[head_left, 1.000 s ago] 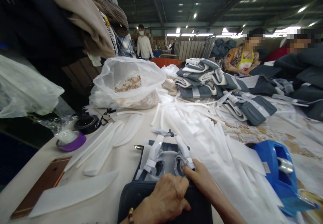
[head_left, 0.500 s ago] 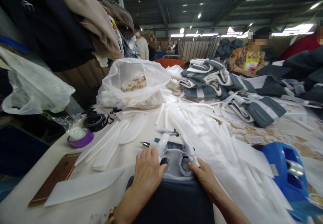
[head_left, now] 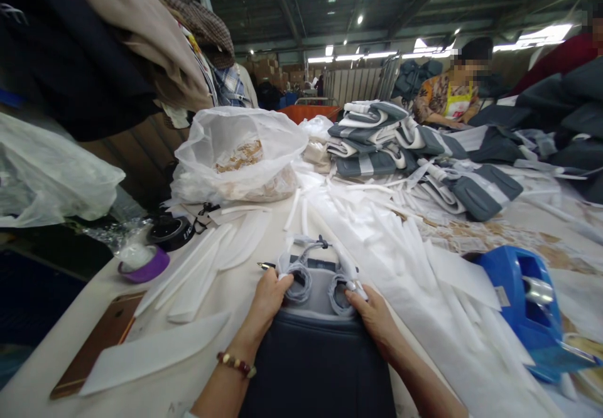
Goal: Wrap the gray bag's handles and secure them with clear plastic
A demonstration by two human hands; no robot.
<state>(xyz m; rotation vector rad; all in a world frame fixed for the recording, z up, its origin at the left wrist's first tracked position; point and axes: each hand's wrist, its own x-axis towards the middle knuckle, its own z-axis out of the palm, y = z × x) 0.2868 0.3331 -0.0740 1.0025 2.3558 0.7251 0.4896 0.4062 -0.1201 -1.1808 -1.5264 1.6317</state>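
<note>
Two hands on one dark bag (head_left: 325,364), bag on table (head_left: 155,377) directly before person. Long axis runs away from person; strap end points to far side of table, near end cut off by lower edge of view. Left hand (head_left: 271,294): fingers and thumb pinched together on left coil (head_left: 308,289). Right hand (head_left: 373,312): fingers curled, closed with thumb on right coil (head_left: 333,305). Coils sit inward of fingers; bag body lies nearer person, between forearms.

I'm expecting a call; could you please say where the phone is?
The phone lies on the table, below the purple ring in the head view's lower left.
</note>
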